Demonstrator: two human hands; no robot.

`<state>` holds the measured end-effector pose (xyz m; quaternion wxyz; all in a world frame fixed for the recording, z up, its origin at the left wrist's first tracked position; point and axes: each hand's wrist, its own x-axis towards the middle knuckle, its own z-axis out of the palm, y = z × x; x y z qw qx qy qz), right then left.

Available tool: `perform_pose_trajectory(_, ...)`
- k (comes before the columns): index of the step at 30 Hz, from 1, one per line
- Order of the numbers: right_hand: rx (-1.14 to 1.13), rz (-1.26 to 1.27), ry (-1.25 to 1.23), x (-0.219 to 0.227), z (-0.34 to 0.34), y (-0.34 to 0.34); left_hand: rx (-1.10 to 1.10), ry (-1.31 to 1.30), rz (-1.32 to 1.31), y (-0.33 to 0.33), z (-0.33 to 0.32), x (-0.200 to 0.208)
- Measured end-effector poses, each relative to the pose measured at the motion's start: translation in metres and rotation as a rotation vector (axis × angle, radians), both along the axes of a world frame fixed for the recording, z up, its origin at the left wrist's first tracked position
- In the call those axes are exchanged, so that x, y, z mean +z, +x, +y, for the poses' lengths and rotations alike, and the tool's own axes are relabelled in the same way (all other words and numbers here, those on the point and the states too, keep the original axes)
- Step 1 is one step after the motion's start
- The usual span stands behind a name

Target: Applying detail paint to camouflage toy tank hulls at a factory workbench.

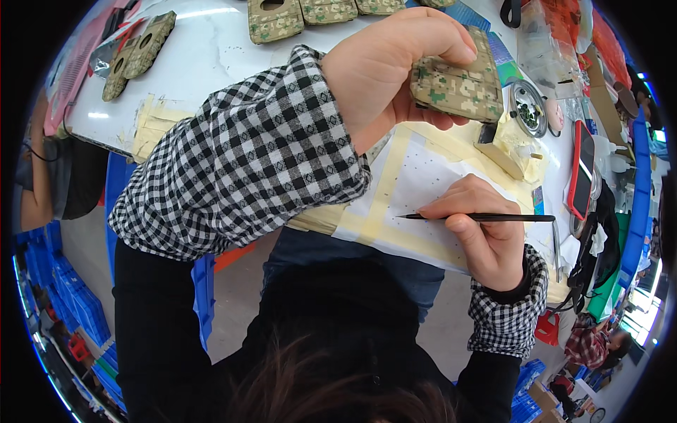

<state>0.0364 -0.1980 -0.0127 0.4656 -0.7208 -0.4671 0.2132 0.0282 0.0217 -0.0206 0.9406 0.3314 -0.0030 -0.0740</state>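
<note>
My left hand [384, 67] is raised over the table, its fingers closed around a camouflage-patterned case piece [462, 88] shaped like a small pouch. Lower and to the right, my right hand [486, 229] pinches slim black tweezers [493, 217]. Their fine tip points left, just above a white paper sheet [374, 204]. Several tiny dark bits are scattered over that sheet, which yellowish tape borders. The tweezers and the case piece are apart.
More camouflage pieces [275, 21] with oval openings lie at the far edge, others [141, 49] at far left. Right of the paper are a round metal dish [527, 109] with dark green bits, a taped block [511, 151], a red-edged phone [582, 169] and silver tweezers [556, 250].
</note>
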Motion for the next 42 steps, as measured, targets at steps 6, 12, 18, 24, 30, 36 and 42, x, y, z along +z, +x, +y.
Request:
perform_pose_trajectory(6, -0.008, -0.001, 0.0, 0.0003, -0.0002, -0.0002, -0.006, -0.064, -0.001, -0.0055, -0.0011, 0.0053)
perform_pose_trajectory(12, -0.012, -0.005, 0.002, 0.0002, 0.0003, -0.0002, 0.016, -0.016, 0.049, -0.0031, -0.0021, 0.0061)
perform_pose_trajectory(18, -0.021, 0.013, -0.001, 0.0, 0.0002, -0.0016, -0.02, -0.074, -0.017, -0.0046, 0.0001, 0.0041)
perform_pose_trajectory(24, -0.02, 0.001, 0.006, -0.0007, 0.0004, -0.0001, 0.004, -0.008, 0.028, -0.0031, -0.0013, 0.0047)
perform_pose_trajectory(30, -0.03, 0.026, 0.01, -0.0007, -0.0008, 0.0003, -0.028, -0.068, -0.032, -0.0052, 0.0011, 0.006)
perform_pose_trajectory(36, -0.01, 0.025, 0.001, -0.0004, -0.0002, 0.0008, -0.03, -0.035, -0.001, -0.0025, 0.0033, 0.005)
perform_pose_trajectory(42, -0.011, 0.027, -0.005, 0.0001, -0.0005, -0.0003, -0.014, -0.066, -0.039, -0.0066, -0.0001, 0.0057)
